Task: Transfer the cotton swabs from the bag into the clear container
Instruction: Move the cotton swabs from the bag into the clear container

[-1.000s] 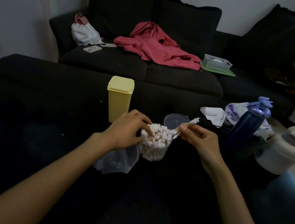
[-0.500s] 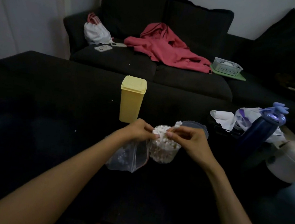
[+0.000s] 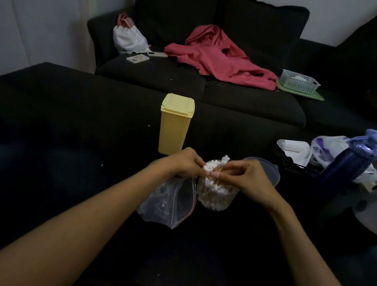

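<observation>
A dark sofa (image 3: 202, 82) is set against a pale wall (image 3: 45, 6) at the far side; a black table (image 3: 63, 151) is seen nearer, dimly lit.

Clear glossy plastic bag (image 3: 170, 202); clear plastic container (image 3: 215, 193); matt yellow plastic box (image 3: 174, 127); matt black tabletop (image 3: 63, 151).

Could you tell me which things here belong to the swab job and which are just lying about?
Job: cotton swabs, clear container, bag, lid, left hand, right hand.

Lying about: yellow box, blue bottle, red jacket, phone, white basket.
</observation>
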Available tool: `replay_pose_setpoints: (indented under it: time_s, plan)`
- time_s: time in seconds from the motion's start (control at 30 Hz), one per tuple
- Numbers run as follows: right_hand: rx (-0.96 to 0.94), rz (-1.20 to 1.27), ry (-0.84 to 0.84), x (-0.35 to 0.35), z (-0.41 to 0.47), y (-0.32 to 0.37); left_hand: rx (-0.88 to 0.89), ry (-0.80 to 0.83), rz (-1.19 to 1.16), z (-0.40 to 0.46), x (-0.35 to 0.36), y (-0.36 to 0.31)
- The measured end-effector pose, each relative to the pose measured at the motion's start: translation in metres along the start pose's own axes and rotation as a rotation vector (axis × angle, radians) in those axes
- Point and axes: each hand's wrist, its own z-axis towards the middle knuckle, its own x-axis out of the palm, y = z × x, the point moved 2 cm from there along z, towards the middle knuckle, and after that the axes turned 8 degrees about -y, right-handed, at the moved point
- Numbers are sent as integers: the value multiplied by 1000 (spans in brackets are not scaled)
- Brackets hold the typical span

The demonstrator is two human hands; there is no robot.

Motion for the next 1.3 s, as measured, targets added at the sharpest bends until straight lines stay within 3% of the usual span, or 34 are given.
replay_pose_setpoints:
  time_s: [0.27, 0.47, 0.57, 0.63, 0.7, 0.8, 0.9, 1.0, 1.2, 1.3]
  plan:
    - [-103, -343, -113, -4, -8, -8, -11, -37, -41, 2, 2, 4]
    - [263, -409, 7, 3, 3, 2, -3, -52, -58, -2, 5, 5]
    - [363, -615, -47, 10, 12, 7, 67, -175, -87, -10, 6, 4]
    - [392, -666, -60, 13, 12, 9, 202, -263, -105, -21, 6, 0]
    - [397, -620, -21, 9, 10, 12, 303, -291, -22, -34, 8, -4]
    - [399, -450, 119, -1, 5, 19, 320, -339, 130, -42, 14, -4]
    - [376, -318, 277, -8, -2, 21, 325, -405, 142, -45, 17, -6]
    - [375, -127, 332, -15, -10, 19, 339, -407, 175, -46, 18, -7]
    - [356, 15, -45, -14, -13, 7, 318, -442, 344, -42, 20, -3]
    - [305, 23, -137, -7, -17, 2, 326, -416, 352, -39, 21, 0]
